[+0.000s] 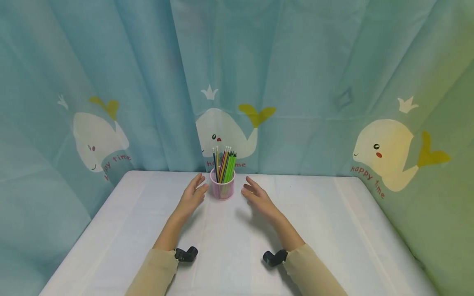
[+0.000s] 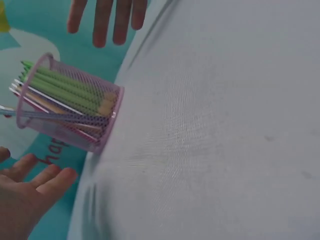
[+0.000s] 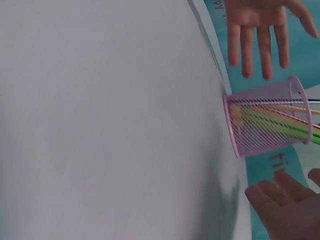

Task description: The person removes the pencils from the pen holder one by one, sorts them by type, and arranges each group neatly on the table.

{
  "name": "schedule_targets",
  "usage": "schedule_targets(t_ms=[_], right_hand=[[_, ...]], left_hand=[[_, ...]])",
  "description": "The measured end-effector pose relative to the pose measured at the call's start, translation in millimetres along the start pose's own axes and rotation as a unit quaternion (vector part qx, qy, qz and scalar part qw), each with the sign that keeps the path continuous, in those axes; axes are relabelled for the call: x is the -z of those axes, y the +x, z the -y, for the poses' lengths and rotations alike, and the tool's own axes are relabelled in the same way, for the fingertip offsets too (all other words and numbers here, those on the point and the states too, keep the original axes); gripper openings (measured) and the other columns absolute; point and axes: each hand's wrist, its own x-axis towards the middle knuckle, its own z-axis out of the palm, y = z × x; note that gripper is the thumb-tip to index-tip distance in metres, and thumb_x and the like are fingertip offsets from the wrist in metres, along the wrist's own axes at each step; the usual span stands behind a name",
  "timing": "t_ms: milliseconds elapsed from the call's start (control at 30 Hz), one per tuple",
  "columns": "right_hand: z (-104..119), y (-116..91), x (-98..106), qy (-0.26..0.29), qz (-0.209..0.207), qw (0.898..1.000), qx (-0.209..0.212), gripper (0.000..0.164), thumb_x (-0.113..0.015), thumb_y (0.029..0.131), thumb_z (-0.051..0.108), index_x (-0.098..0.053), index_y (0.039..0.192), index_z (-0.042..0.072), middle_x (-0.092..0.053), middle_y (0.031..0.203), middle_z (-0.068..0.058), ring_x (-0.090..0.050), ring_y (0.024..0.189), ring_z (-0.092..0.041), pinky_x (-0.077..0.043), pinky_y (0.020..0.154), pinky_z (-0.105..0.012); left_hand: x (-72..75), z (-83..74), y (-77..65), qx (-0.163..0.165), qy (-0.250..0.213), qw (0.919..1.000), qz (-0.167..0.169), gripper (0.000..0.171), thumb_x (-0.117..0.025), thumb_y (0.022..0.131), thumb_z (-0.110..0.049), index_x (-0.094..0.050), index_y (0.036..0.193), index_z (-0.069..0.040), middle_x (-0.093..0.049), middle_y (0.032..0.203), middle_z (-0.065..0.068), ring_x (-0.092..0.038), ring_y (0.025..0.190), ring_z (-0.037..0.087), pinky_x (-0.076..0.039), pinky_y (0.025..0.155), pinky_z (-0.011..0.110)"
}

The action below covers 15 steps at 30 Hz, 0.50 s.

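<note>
A pink mesh pen holder point(image 1: 223, 190) stands upright near the far edge of the table, full of pencils point(image 1: 228, 166), several of them bright green. Just left of it is my left hand point(image 1: 191, 196), fingers extended and apart from the mesh. On the other side my right hand point(image 1: 260, 200) reaches toward the holder with relaxed fingers, also not touching. The left wrist view shows the holder point(image 2: 75, 102) between both hands, the pencils visible through its mesh. In the right wrist view, too, a gap separates the holder point(image 3: 267, 120) from each hand.
A white cloth covers the table point(image 1: 237, 246). Behind it hangs a blue-green curtain point(image 1: 303, 82) printed with whales, close to the table's far edge. Each wrist wears a small black camera, such as the left camera point(image 1: 187, 254).
</note>
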Motion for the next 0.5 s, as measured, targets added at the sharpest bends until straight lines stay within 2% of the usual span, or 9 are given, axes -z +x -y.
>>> schedule_targets(t_ms=[100, 233, 367, 500], right_hand=[[-2.5, 8.4, -9.1, 0.028, -0.004, 0.999, -0.015, 0.069, -0.056, 0.101, 0.027, -0.023, 0.158, 0.007, -0.033, 0.157, -0.026, -0.038, 0.142, -0.041, -0.038, 0.113, -0.057], [-4.7, 16.5, -19.1, 0.071, -0.015, 0.996, -0.042, 0.074, -0.059, 0.093, 0.016, -0.025, 0.158, 0.007, -0.034, 0.157, -0.024, -0.036, 0.144, -0.04, -0.035, 0.115, -0.058], [-7.3, 23.3, -26.3, 0.105, -0.027, 0.993, -0.054, 0.08, -0.059, 0.085, 0.008, -0.025, 0.158, 0.007, -0.034, 0.157, -0.023, -0.031, 0.147, -0.038, -0.031, 0.117, -0.058], [-9.1, 28.7, -30.6, 0.124, -0.032, 0.99, -0.052, 0.083, -0.059, 0.081, 0.004, -0.026, 0.157, 0.007, -0.032, 0.158, -0.023, -0.029, 0.147, -0.038, -0.029, 0.118, -0.058]], left_hand=[[-1.9, 5.7, 7.3, 0.02, -0.023, 0.9995, -0.013, 0.068, -0.048, 0.106, -0.026, -0.012, 0.159, -0.004, -0.02, 0.163, 0.022, -0.026, 0.147, 0.043, -0.032, 0.116, 0.059], [-5.7, 10.6, 14.6, 0.035, -0.031, 0.9988, -0.015, 0.069, -0.05, 0.105, -0.026, -0.012, 0.159, -0.002, -0.019, 0.163, 0.023, -0.023, 0.148, 0.043, -0.031, 0.117, 0.059], [-10.9, 10.6, 20.9, 0.045, -0.037, 0.9982, -0.014, 0.072, -0.051, 0.105, -0.032, -0.012, 0.159, -0.004, -0.019, 0.164, 0.021, -0.023, 0.149, 0.041, -0.031, 0.117, 0.059], [-16.2, 10.8, 26.6, 0.042, -0.065, 0.997, -0.004, 0.072, -0.051, 0.105, -0.029, -0.011, 0.159, -0.005, -0.017, 0.164, 0.02, -0.022, 0.15, 0.038, -0.033, 0.117, 0.055]])
